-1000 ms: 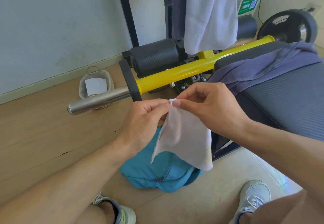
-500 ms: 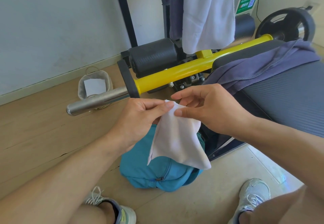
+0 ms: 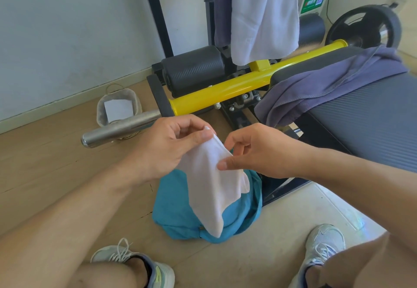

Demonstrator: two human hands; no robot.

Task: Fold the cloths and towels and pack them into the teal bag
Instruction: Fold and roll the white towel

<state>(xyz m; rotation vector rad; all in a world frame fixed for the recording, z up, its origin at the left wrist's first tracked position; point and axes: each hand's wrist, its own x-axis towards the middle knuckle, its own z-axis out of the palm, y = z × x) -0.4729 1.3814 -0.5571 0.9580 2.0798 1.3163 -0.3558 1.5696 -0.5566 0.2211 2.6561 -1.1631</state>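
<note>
A small white cloth (image 3: 211, 186) hangs above the teal bag (image 3: 178, 208), which lies on the floor between my feet. My left hand (image 3: 167, 145) pinches the cloth's top corner between thumb and forefinger. My right hand (image 3: 255, 154) pinches the cloth's right edge lower down, fingers curled. A purple cloth (image 3: 320, 84) is draped over the end of the black bench. A large white towel (image 3: 264, 14) and a dark purple cloth (image 3: 221, 10) hang from the rack behind.
A yellow bar (image 3: 237, 89) with a steel end (image 3: 117, 129) crosses in front of the black bench (image 3: 372, 118). A small basket (image 3: 118, 107) holding paper stands by the wall. A weight plate (image 3: 365, 28) sits at the far right. My shoes (image 3: 325, 245) flank the bag.
My hands have drawn apart: the left hand keeps the top corner, the right hand has slid down the cloth's right edge. The cloth now hangs lower over the bag.
</note>
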